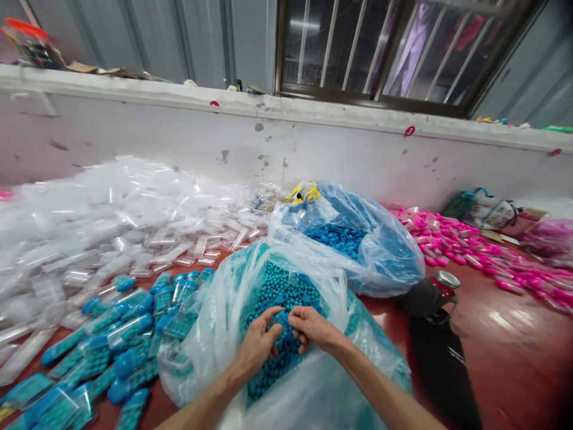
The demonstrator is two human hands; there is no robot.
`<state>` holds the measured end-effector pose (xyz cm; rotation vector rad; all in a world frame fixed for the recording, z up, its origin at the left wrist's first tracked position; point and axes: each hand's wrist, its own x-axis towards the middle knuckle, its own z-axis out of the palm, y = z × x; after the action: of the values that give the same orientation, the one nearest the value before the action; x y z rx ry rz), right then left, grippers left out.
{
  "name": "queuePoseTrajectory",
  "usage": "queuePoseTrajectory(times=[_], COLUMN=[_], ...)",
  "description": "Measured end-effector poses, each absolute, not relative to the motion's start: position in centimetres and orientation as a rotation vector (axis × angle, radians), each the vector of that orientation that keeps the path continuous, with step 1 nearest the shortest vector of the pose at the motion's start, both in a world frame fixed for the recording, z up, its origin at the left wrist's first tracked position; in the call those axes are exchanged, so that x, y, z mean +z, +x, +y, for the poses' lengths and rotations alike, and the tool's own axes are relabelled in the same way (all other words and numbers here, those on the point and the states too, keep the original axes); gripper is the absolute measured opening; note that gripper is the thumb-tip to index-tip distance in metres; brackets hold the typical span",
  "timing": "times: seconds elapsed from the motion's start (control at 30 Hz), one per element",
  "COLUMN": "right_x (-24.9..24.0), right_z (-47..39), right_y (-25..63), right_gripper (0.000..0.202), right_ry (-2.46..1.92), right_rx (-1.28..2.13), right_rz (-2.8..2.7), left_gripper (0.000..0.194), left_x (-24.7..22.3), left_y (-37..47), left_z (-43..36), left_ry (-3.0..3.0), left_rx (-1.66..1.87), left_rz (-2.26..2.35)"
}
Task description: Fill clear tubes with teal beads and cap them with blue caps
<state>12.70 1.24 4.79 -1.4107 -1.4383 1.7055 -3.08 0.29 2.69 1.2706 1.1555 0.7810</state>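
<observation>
An open clear plastic bag [210,334] full of small teal beads [273,286] lies in front of me. Over its mouth, my left hand [264,337] and my right hand [311,326] meet, fingers curled around a small blue plastic piece [282,321]. The left fingers and thumb grip its left side, and the right fingers pinch at its right side. Its exact shape is partly hidden by the fingers. More blue pieces [304,291] lie on the beads just beyond my hands.
Bead-filled tubes with blue caps [129,328] lie at left, below a big heap of clear empty tubes [111,209]. Behind stands a bag of blue parts [335,239]. Pink tubes [470,251], a dark jar [423,298] and a black strip [441,370] are at right.
</observation>
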Motion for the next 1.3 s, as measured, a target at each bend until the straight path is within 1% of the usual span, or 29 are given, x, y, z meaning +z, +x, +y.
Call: queuePoseTrajectory(times=[0.1,0.2,0.27,0.37,0.6,0.77,0.97,1.07,1.2,1.3], right_x=[5.0,4.9,4.7,4.1,3.9,4.5,4.2,4.0,3.9,4.0], right_z=[1.0,1.0,1.0,1.0,1.4,1.3,1.0,1.0,1.1,0.9], right_y=[12.9,13.1,13.0,12.7,13.2,13.3,12.6,12.2,11.6,11.4], right_gripper=[0.024,0.018,0.018,0.021,0.019,0.032,0.022,0.018,0.014,0.016], right_ry=[-1.301,-1.306,-1.343,-1.336,-1.341,-1.293,-1.409,-1.446,-1.441,-1.425], right_rx=[1.653,1.495,1.450,1.498,1.488,1.510,1.624,1.563,1.452,1.453], right_rz=[-1.492,-1.648,-1.664,-1.658,-1.695,-1.760,-1.450,-1.488,-1.583,-1.592], left_gripper=[0.056,0.053,0.055,0.059,0.063,0.061,0.069,0.064,0.053,0.052], left_x=[2.5,2.3,2.3,2.2,1.7,1.8,1.4,1.4,1.7,2.0], left_y=[-3.5,-3.6,-3.5,-3.5,-3.6,-3.7,-3.6,-3.5,-3.3,-3.5], left_z=[0.6,0.7,0.6,0.5,0.7,0.8,0.7,0.7,0.6,0.5], left_ry=[1.168,1.104,1.110,1.152,1.225,1.231,1.212,1.214,1.206,1.186], left_rx=[0.770,0.798,0.810,0.830,0.836,0.827,0.821,0.825,0.859,0.856], left_rz=[1.082,1.063,1.038,1.020,1.033,1.012,0.994,1.020,1.121,1.144])
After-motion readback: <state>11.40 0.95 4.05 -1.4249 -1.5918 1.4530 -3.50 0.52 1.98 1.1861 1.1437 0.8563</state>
